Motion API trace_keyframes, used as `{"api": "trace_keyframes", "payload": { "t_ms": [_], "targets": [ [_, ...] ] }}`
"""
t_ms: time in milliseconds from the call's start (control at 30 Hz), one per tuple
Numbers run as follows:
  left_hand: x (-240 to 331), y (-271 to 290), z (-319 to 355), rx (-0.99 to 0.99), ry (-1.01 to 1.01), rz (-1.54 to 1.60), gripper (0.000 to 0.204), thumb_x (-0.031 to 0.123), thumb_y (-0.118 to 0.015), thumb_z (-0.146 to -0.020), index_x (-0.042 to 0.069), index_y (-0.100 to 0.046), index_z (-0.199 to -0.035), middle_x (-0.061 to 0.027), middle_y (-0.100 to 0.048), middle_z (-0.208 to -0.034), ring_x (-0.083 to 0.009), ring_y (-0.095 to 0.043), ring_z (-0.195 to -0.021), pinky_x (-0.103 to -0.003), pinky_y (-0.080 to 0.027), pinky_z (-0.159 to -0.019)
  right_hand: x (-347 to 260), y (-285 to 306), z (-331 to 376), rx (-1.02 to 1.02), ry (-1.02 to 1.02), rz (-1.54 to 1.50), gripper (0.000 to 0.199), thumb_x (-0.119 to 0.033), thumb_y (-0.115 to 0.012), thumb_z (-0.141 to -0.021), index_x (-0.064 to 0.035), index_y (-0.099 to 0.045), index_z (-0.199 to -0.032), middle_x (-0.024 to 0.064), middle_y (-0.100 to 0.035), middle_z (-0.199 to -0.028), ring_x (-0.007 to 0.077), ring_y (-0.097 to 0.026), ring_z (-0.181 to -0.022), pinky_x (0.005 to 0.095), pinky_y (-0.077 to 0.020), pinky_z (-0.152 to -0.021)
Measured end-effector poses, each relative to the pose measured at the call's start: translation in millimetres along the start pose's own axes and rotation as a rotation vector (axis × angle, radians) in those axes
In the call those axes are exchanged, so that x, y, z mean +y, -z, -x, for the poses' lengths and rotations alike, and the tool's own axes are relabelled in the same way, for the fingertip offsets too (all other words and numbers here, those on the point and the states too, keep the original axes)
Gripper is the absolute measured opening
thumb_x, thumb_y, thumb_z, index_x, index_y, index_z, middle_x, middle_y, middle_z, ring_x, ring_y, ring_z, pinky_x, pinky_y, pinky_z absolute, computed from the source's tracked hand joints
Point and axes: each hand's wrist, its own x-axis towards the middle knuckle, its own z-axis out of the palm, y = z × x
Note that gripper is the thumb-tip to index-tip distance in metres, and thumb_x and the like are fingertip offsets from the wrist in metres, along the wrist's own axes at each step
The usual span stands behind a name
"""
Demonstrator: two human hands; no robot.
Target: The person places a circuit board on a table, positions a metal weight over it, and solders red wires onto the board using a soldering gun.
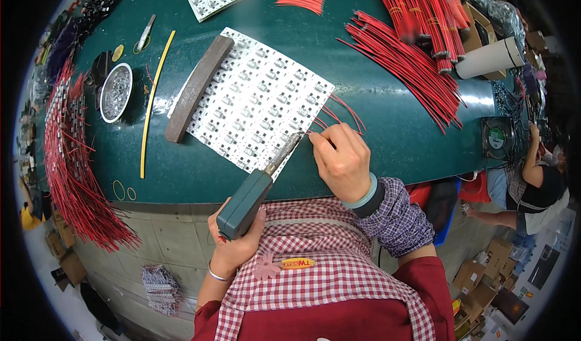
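Note:
My left hand [237, 250] is wrapped round the handle of a dark green soldering gun [245, 203]. Its metal tip reaches up and right to the lower right edge of a white circuit board panel [248, 102], which carries rows of small components. Close beside that tip, the thumb and forefinger of my right hand [344, 162] pinch the end of a red wire [307, 133]. Several more red wires [346, 108] stick out from the same edge of the panel. Across the panel's left side lies a heavy brown bar [198, 93].
Bundled red wires [417, 8] and a loose spread of them [405, 68] lie at the back right, near a white cylinder [490, 58]. At left are a bowl [116, 93], a yellow strip [156, 105] and hanging red wires [78, 165]. A small fan [497, 137] stands right; another person [538, 177] sits beyond.

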Motion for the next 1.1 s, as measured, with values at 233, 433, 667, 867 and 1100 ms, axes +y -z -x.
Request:
{"api": "trace_keyframes", "payload": {
  "t_ms": [233,433,667,867,1100],
  "targets": [
    [-13,5,19,0.038,0.09,0.169,0.028,-0.004,-0.069,-0.083,-0.001,-0.064,-0.111,-0.0051,-0.067,-0.091,-0.008,-0.056,-0.065,-0.023,-0.045,-0.056,0,-1,-1,-0.009,0.012,0.006,0.017,0.0,-0.064,-0.067,-0.0022,-0.063,-0.084,0.0058,-0.047,-0.073,0.0215,-0.052,-0.068,0.0332,-0.0419,-0.057],
    [-28,1,10,0.115,0.224,0.138,0.03,0.0,-0.065,-0.087,-0.004,-0.06,-0.115,-0.0142,-0.065,-0.099,-0.0121,-0.061,-0.067,-0.024,-0.048,-0.057,4,5,-2,-0.016,-0.019,0.064,0.009,-0.008,-0.061,-0.069,-0.0066,-0.058,-0.077,0.0064,-0.049,-0.071,0.0231,-0.054,-0.067,0.0349,-0.0442,-0.056],
    [-50,54,-22,-0.27,0.71,0.04,0.039,0.03,-0.069,-0.087,0.016,-0.044,-0.113,-0.0093,-0.059,-0.087,-0.0253,-0.054,-0.067,-0.045,-0.044,-0.068,5,16,-6,-0.047,-0.051,-0.038,0.008,-0.009,-0.06,-0.07,-0.0038,-0.055,-0.075,0.0077,-0.049,-0.081,0.0245,-0.052,-0.08,0.0345,-0.0464,-0.068],
    [-59,53,-28,-0.184,-0.209,-0.314,0.023,0.017,-0.069,-0.081,0.016,-0.052,-0.097,-0.0058,-0.052,-0.069,-0.0289,-0.053,-0.058,-0.043,-0.044,-0.059,47,31,-43,-0.068,-0.13,-0.015,0.008,-0.007,-0.062,-0.069,-0.0038,-0.058,-0.075,0.0086,-0.053,-0.084,0.0262,-0.055,-0.085,0.0367,-0.0491,-0.07],
    [-42,25,-29,0.296,0.355,0.407,0.012,0.004,-0.063,-0.088,-0.003,-0.059,-0.097,-0.0035,-0.056,-0.071,-0.0127,-0.051,-0.061,-0.026,-0.043,-0.059,103,12,-92,0.07,-0.021,0.063,0.009,-0.008,-0.06,-0.069,-0.0046,-0.053,-0.072,0.0126,-0.052,-0.079,0.0307,-0.054,-0.078,0.0428,-0.0491,-0.066]
  ]
}}
